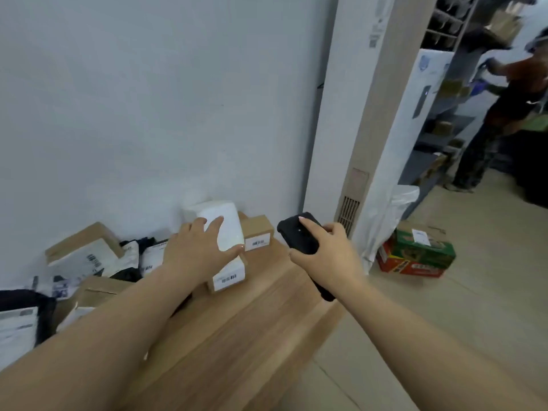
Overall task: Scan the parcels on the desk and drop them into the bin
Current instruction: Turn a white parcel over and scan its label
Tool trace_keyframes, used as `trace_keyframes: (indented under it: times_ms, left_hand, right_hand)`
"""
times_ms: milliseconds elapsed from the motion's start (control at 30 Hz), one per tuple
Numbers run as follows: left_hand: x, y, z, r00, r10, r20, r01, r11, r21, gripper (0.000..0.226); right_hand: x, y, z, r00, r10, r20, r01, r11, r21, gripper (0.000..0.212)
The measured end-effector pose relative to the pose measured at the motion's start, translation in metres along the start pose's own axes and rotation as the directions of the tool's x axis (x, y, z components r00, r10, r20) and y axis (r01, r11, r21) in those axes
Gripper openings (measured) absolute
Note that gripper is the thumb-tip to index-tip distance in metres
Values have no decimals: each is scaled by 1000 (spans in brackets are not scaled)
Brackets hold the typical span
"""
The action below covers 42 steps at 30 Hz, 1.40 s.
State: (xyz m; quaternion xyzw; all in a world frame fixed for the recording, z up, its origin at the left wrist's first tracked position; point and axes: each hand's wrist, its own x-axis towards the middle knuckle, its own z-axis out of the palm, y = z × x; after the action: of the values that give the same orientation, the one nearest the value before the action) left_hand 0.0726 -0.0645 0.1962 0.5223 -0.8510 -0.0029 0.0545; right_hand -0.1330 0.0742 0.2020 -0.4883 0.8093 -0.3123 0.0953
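Containers: no bin shows in the head view. A printed red-and-green carton sits on the floor to the right, closed, with a white label on top; its contents cannot be told. A white plastic bag hangs or leans beside it against the tall white unit.

Parcels: a white parcel stands against the wall at the back of the desk. Just right of it is a small brown box with a barcode label facing you. In front of and below the white parcel lies a labelled flat box. To the left is a heap of cardboard boxes and grey and black mailer bags.

Grip, left: your left hand is spread wide, fingers straight, reaching over the white parcel; fingertips lie at its face, and whether they touch it cannot be told. It holds nothing.

Grip, right: your right hand is curled round a black handheld scanner, index finger laid along its top, the device just right of the small brown box.

Surface and room: wood-grain desk, pale wall behind, beige tiled floor. Metal shelving with boxes stands at the far right, where another person is blurred.
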Motion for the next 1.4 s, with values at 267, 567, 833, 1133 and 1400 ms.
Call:
trace_keyframes:
  times_ms: [267, 567, 833, 1133, 1400]
  left_hand:
    - [67, 31, 20, 955, -297, 20, 298, 953, -49, 84]
    - [164, 26, 48, 867, -493, 71, 496, 868, -36, 95]
    - [234, 22, 83, 810, -544, 219, 543, 837, 68, 97]
    - [260, 26, 97, 691, -648, 321, 669, 741, 57, 77]
    - [227, 48, 73, 718, -685, 122, 690, 724, 6, 55]
  right_hand:
    - [146, 29, 16, 956, -237, 174, 241, 971, 2, 69]
    - [254, 27, 67, 914, -284, 291, 271, 959, 84, 70]
    - [310, 38, 101, 875, -284, 392, 270, 959, 92, 70]
    - [347, 65, 115, 816, -310, 488, 310, 947, 83, 69]
    - [351, 68, 116, 752, -371, 545, 377, 920, 107, 69]
